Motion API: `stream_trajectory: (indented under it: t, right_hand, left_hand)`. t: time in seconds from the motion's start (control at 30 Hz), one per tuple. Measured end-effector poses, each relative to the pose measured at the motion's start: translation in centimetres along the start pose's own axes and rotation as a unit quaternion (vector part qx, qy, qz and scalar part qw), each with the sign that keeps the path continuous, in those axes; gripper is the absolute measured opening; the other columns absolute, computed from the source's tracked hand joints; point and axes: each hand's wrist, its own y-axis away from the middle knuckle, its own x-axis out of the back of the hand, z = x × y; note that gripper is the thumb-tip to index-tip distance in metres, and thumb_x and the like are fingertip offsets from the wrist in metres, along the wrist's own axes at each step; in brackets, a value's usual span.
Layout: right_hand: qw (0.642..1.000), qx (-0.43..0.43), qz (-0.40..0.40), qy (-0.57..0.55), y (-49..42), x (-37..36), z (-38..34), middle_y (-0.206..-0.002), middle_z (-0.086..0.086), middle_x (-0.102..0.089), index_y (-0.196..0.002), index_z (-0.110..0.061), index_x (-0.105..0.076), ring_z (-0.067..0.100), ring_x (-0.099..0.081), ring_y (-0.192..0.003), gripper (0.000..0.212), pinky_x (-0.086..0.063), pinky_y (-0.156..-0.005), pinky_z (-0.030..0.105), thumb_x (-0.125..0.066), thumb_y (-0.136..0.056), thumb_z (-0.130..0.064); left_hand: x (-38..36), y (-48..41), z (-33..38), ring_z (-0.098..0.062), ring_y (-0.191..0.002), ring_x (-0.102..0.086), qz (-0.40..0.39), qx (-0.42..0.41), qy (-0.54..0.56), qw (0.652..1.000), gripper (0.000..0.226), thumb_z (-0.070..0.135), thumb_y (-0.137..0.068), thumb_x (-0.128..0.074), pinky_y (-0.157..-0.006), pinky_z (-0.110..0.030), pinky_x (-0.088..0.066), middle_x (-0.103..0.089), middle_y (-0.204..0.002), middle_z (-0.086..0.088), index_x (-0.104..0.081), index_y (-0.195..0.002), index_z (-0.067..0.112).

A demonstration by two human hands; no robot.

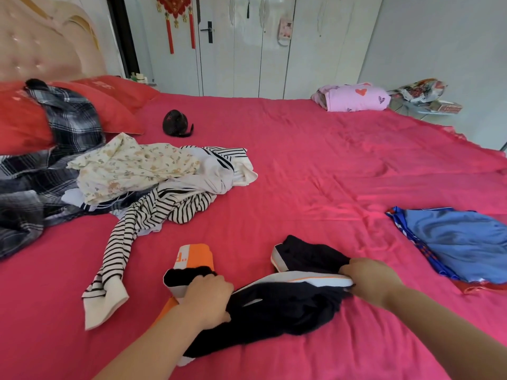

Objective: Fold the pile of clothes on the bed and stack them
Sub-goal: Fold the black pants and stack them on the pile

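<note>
Working at the near edge of the bed [301, 160], on the black garment [288, 305] lying bunched there. Gripping its orange-and-white end with the left hand [208, 294], fingers curled into the cloth. Pinching the white-trimmed band with the right hand [370, 281]. Holding at two well-apart points, seemingly to draw the band straight and flatten the cloth before folding. Leaving the unfolded pile [142, 176] toward the left edge, beside the pillows, within reach for later. Treating the blue garment [461, 242], lying flat by the right edge, as the likely stack base.
</note>
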Motion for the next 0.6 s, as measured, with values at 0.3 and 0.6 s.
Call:
stream_trajectory:
  t: [0.3, 0.6]
  right_hand:
    - [0.97, -0.113, 0.199, -0.082, -4.1, 8.1, 3.6, -0.103, 0.01, -0.061, -0.101, -0.018, -0.064, 0.03, -0.061, -0.099, 0.022, -0.048, -0.078, 0.036, -0.062, -0.08, -0.024]
    - [0.92, -0.099, 0.337, -0.172, -3.7, 15.4, 8.5, -0.105, 0.018, -0.057, -0.12, -0.016, -0.055, 0.038, -0.057, -0.098, 0.052, -0.048, -0.079, 0.045, -0.076, -0.072, -0.021]
  left_hand:
    - [11.7, -3.9, -3.3, -0.023, -0.102, -0.048, 0.279, 0.085, 0.027, 0.956, 0.025, 0.017, -0.078, -0.06, -0.067, -0.032, -0.037, -0.045, -0.105, -0.003, -0.052, -0.102, 0.014]
    - [18.9, -5.7, -5.7, -0.028, -0.107, -0.046, 0.372, 0.017, -0.013, 0.928, 0.06, 0.031, -0.073, -0.075, -0.07, -0.04, -0.045, -0.041, -0.12, -0.007, -0.045, -0.123, 0.017]
